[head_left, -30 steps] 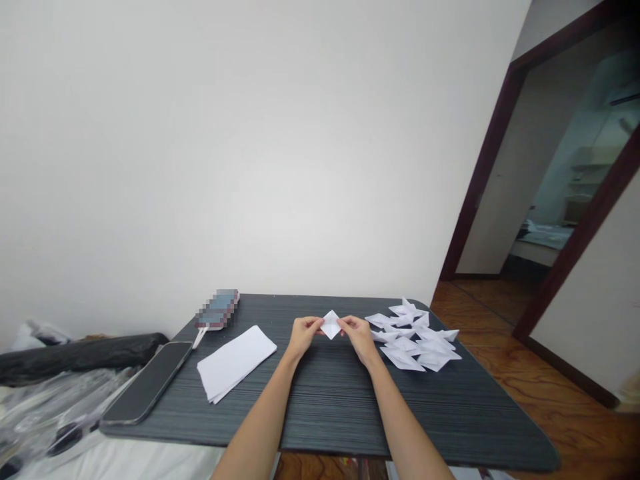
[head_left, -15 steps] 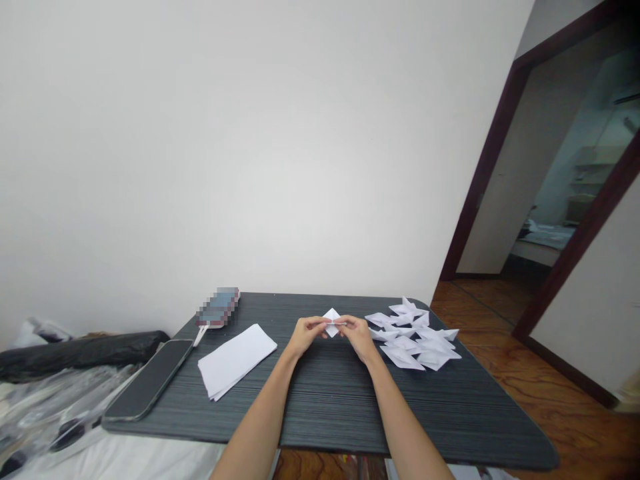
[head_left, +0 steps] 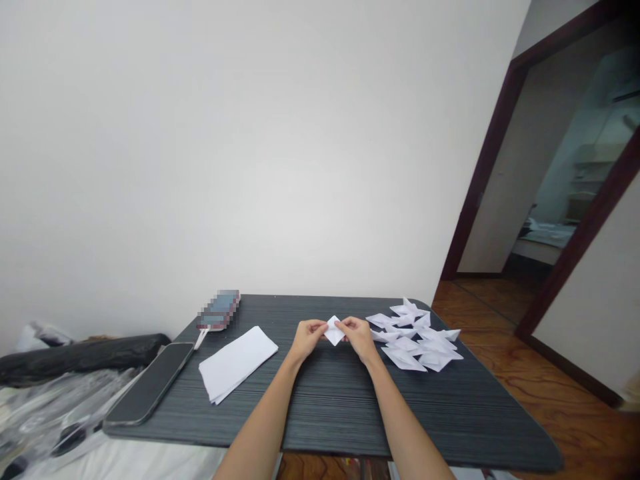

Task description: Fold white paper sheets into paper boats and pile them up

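A small diamond of folded white paper (head_left: 335, 331) is held just above the dark table, between my two hands. My left hand (head_left: 309, 335) pinches its left corner with thumb and fingers. On the opposite corner, my right hand (head_left: 357, 333) is closed in the same kind of pinch. Close to the right of that hand lies a cluster of several folded white paper boats (head_left: 417, 337). A stack of flat white paper sheets (head_left: 237, 363) rests left of my left forearm.
The dark wood-grained table (head_left: 335, 417) stands against a white wall. A phone (head_left: 150, 383) lies along its left edge, with a blurred-out device (head_left: 220, 310) on a white cable behind it. Plastic-wrapped items (head_left: 65, 407) are heaped left of the table. A doorway opens at right.
The folded paper now shows a flatter, smoother diamond face, slightly lower between my fingers. Both hands stay in nearly the same place, still pinching it.
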{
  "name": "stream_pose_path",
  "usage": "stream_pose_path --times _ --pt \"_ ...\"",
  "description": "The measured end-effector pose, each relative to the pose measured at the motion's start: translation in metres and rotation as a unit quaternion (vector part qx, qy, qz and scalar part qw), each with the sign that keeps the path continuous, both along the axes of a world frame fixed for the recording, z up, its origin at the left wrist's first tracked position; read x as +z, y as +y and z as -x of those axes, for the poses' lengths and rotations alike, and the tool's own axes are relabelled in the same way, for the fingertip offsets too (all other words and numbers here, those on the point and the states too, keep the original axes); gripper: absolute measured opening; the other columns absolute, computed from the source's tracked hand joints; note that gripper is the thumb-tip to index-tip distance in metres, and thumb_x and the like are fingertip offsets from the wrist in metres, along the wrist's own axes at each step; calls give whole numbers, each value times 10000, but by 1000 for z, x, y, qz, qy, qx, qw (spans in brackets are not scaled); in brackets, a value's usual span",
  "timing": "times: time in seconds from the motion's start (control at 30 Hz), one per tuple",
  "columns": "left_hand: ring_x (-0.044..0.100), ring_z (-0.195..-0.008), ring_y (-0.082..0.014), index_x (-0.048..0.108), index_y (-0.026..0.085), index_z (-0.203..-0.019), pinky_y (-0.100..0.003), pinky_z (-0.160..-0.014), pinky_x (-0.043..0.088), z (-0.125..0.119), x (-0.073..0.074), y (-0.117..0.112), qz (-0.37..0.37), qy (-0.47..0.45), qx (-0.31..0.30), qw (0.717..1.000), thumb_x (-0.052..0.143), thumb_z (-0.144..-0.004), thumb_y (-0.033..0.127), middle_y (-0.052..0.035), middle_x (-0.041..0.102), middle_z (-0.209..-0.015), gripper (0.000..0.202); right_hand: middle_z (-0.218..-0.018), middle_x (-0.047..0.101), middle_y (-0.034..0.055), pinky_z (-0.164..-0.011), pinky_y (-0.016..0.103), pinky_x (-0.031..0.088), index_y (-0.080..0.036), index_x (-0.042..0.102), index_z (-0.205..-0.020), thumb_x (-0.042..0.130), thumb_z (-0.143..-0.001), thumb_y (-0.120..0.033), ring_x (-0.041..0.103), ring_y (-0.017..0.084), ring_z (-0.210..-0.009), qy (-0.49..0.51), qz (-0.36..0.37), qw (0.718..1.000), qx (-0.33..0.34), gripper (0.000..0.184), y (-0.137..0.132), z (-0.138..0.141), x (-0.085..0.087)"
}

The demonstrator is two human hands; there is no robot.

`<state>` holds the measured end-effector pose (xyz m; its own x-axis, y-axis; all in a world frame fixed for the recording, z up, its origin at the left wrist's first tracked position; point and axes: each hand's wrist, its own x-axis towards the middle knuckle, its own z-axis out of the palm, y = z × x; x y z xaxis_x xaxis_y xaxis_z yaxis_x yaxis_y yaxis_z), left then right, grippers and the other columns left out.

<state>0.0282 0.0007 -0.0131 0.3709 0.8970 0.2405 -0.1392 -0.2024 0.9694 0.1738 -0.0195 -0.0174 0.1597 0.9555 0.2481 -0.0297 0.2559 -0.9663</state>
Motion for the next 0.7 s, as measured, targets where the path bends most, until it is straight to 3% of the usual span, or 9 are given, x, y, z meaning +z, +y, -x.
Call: stream_pose_path --times 0.23,0.47,0.7 --pt "600 -681 -188 524 89 -1071 -322 -673 471 2 3 -3 38 -13 -27 999 629 -612 297 -90 658 -770 515 -407 493 -28 -331 193 270 -160 462 -509 629 -540 -454 391 71 -339 -16 -2 1000 -5 340 -1 0 1" --pt "593 -642 -169 500 88 -1102 -289 -639 461 1 0 -2 37 -10 -25 999 635 -606 290 -86 660 -744 553 -453 464 -48 -360 195 292 -182 393 -547 633 -543 -435 408 76 -382 2 -23 1000 10 348 -5 1 3" --pt "565 -571 -133 513 82 -1087 -238 -583 432 1 -3 0 22 11 -3 1000 662 -570 279 -57 651 -664 572 -503 495 -74 -345 158 261 -206 372 -740 643 -542 -383 431 71 -386 39 -7 997 68 380 -12 5 10"
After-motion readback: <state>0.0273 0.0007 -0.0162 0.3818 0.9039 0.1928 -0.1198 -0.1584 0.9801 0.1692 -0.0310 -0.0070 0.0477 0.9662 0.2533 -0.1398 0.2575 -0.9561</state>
